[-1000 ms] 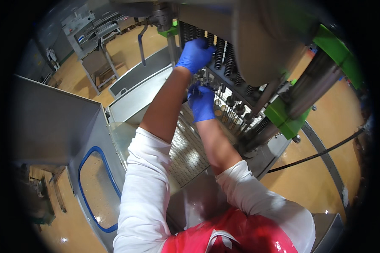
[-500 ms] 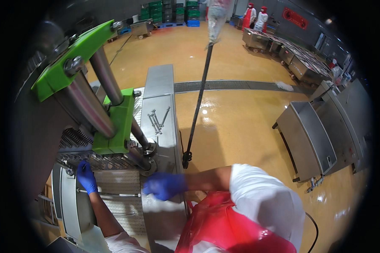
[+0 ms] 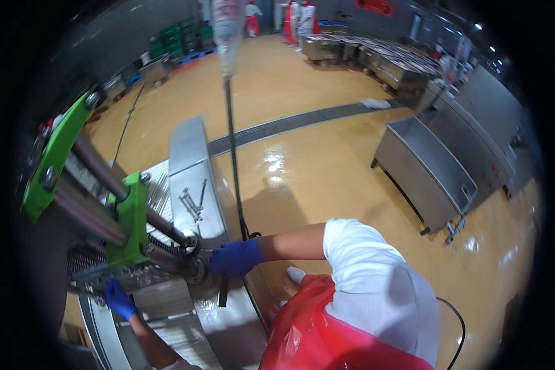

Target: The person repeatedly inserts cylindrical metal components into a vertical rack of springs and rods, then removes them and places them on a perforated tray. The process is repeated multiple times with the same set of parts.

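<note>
My right hand (image 3: 235, 258), in a blue glove, is closed over the steel ledge (image 3: 214, 320) beside the machine. A narrow, dark, flat metal bar (image 3: 222, 292) sticks out below its fingers. My left hand (image 3: 121, 300), gloved in blue too, reaches to the lower left edge of the machine's plate (image 3: 160, 275). Its fingers are bent together at a metal fitting there; what they grip is hidden. Between the hands, a thin metal rod (image 3: 169, 320) lies across the pale ribbed conveyor belt (image 3: 163, 300).
Green brackets (image 3: 129, 228) and thick steel columns (image 3: 92, 213) rise at the left. Several bolts (image 3: 193, 203) lie farther along the ledge. A black cable (image 3: 233, 160) hangs before me. A steel trough (image 3: 422, 166) stands right; people (image 3: 305, 21) and carts (image 3: 376, 58) are far off.
The view has swung right, shifting the scene leftward. The dark metal bar now shows beneath my right hand, which was blurred earlier. My left hand stays by the plate's edge.
</note>
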`<act>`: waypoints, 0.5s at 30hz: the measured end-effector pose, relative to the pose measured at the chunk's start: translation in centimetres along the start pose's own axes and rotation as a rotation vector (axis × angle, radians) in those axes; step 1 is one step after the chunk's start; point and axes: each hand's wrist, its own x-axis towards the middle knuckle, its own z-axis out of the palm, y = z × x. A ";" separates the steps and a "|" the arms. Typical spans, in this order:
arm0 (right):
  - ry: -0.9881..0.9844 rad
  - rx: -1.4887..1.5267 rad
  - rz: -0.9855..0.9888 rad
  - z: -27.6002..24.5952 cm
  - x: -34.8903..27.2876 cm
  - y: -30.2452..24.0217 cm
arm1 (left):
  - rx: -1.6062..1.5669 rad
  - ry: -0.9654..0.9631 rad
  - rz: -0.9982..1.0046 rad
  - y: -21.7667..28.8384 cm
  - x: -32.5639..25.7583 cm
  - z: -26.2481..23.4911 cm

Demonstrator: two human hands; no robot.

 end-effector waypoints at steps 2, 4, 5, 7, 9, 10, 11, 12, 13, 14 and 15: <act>-0.023 0.022 -0.008 -0.2 -0.9 0.9 | 0.121 0.004 -0.058 3.0 -0.5 1.5; 0.007 0.017 -0.096 -1.2 -0.2 0.5 | 0.142 0.014 0.000 -0.2 0.2 0.0; 0.051 0.049 -0.165 -1.6 1.4 -0.2 | 0.100 0.071 0.081 -5.6 1.6 -3.6; 0.093 0.146 -0.296 -1.0 2.6 -0.4 | -0.028 0.104 -0.052 -7.5 1.2 -5.6; 0.203 0.412 -0.229 -0.6 -0.3 0.0 | 0.261 -0.004 -0.169 2.9 -2.1 2.4; 0.067 0.413 -0.061 -2.7 2.1 -3.8 | 0.095 0.095 -0.114 0.2 -2.1 -1.4; 0.138 0.388 0.034 -2.0 2.5 -4.7 | 0.314 -0.026 -0.096 3.9 -1.8 -0.5; 0.203 0.367 0.093 -1.5 3.7 -6.0 | 0.220 0.054 -0.040 5.3 -2.3 -0.5; 0.477 0.392 0.008 1.3 5.1 -6.3 | 0.239 0.086 -0.032 5.9 -1.8 0.2; 0.503 0.094 -0.068 2.3 6.8 -6.3 | 0.196 0.025 -0.116 7.5 -1.7 1.1; 0.531 -0.196 -0.173 1.7 9.6 -6.5 | 0.175 0.098 -0.072 6.3 -1.4 0.7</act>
